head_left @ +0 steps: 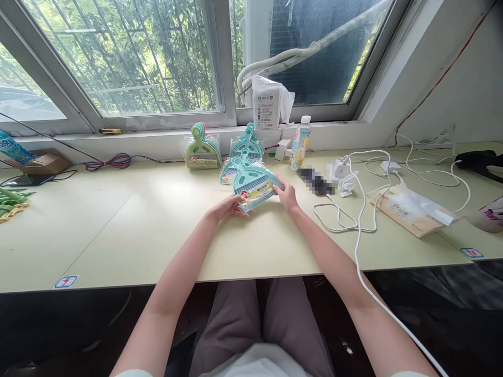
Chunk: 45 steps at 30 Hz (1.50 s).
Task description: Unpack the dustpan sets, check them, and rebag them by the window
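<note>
A teal mini dustpan and brush set (257, 186) in clear wrapping is held tilted above the table, between my two hands. My left hand (230, 206) grips its lower left corner, with the thumb on the front. My right hand (286, 193) is closed on its right edge. Just behind it another wrapped teal set (227, 173) is partly covered by the held one. Farther back, a teal set (248, 141) leans against the window ledge. To its left stands a group of wrapped green sets (202, 152) with a pink edge showing behind.
A drink bottle (301, 142) and a white box in a plastic bag (268, 107) stand at the back. White cables (359, 209), a charger (338, 170), a pixelated dark object (314, 180) and a tissue pack (412, 209) lie at right. A cardboard box (45, 162) sits far left.
</note>
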{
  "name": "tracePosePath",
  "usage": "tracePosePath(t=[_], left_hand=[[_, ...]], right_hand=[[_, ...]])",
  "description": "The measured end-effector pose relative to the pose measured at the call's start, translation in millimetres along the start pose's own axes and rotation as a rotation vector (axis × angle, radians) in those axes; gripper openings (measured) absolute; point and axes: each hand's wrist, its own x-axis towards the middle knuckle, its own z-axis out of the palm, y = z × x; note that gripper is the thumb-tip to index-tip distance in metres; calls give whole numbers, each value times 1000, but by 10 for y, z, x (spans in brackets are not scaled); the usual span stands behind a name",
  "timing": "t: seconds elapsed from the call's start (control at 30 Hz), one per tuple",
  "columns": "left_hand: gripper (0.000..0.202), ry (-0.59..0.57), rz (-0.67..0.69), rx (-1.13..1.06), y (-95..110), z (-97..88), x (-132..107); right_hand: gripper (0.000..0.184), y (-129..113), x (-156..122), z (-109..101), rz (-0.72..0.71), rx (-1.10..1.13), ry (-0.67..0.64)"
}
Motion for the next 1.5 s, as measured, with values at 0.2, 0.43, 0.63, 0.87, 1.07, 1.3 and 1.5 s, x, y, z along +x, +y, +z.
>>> tracePosePath(t=[0.2,0.43,0.63,0.87,1.07,1.3,1.5], left_hand=[[79,-26,157,209,19,98,-52],[119,299,346,439,-97,271,91],[98,497,449,393,-97,132,153],[49,837,428,778,-40,26,98],[24,908,367,912,-44,-384,-30],[19,1125,279,908,32,-1433,-304],[18,1286,176,921,123,-2238,-438]], right_hand=[[47,21,32,-61,276,305,106],[37,-5,54,-126,226,383,272],[38,19,60,-92,166,294,241],[52,-4,72,-95,11,159,99],[31,-99,58,146,-192,-223,-65],[33,-407,488,1284,-299,-434,-258],[22,-518,874,2284,-267,-713,-292]])
